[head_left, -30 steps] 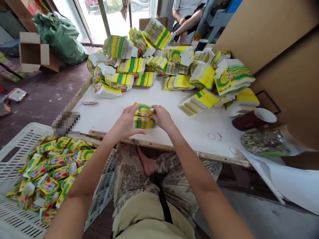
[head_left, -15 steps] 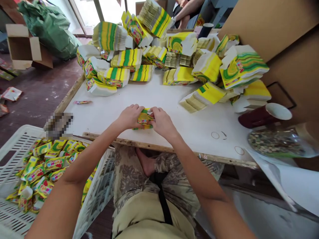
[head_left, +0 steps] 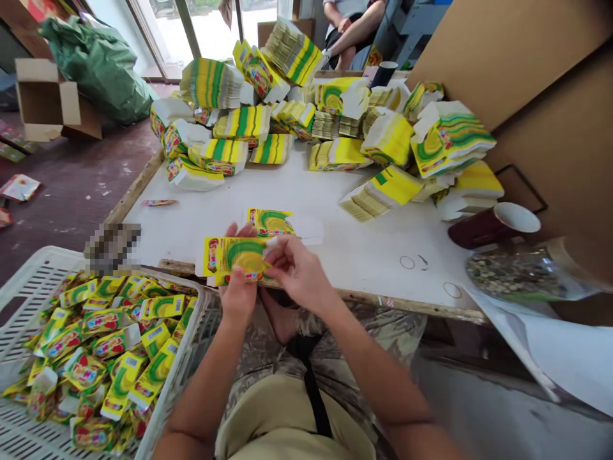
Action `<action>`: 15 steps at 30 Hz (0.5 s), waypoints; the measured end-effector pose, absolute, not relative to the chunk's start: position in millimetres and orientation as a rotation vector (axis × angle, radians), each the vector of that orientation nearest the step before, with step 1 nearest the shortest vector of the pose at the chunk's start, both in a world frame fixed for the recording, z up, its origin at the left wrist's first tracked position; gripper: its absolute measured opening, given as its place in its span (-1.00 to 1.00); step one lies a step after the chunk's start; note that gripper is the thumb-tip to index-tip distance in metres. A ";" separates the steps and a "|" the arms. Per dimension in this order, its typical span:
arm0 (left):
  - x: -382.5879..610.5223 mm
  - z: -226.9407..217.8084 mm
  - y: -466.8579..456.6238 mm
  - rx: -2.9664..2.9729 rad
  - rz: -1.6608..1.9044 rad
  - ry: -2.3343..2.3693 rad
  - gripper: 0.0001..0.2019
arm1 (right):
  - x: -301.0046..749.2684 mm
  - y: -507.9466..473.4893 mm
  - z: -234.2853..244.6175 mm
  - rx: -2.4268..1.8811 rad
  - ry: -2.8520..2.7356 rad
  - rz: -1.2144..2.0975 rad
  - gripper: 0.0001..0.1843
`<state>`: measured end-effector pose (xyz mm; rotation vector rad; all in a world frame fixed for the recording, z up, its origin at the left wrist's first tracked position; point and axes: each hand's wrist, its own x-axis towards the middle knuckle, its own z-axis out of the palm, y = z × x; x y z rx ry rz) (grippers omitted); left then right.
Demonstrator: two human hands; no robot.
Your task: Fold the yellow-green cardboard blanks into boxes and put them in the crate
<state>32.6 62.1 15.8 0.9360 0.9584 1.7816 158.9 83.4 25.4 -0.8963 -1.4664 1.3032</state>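
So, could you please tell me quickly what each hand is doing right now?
Left hand: closed on a flat yellow-green carton, holding it from below.
Right hand: fingers pinching the same carton's right end.

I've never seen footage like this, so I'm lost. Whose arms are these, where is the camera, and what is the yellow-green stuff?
No machine here: a person wears one camera on the head, so you look down on their own arms. The left hand and right hand together hold one flat carton, printed yellow and green, over the edge of the table. A second carton lies behind it; stacks of cartons crowd the far side. The white crate at left holds folded boxes. A maroon cup sits at right.
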 end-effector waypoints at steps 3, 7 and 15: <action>36.7 22.6 56.7 0.748 1.804 0.797 -0.65 | 144.3 53.9 18.4 -0.884 -1.414 1.301 -0.67; 33.4 29.0 52.0 0.579 1.879 0.767 -0.73 | 139.1 27.9 14.6 -0.832 -1.448 1.269 -0.65; 34.3 17.2 41.9 0.526 1.839 0.932 -0.48 | 136.7 21.4 3.9 -0.862 -1.519 1.382 -0.56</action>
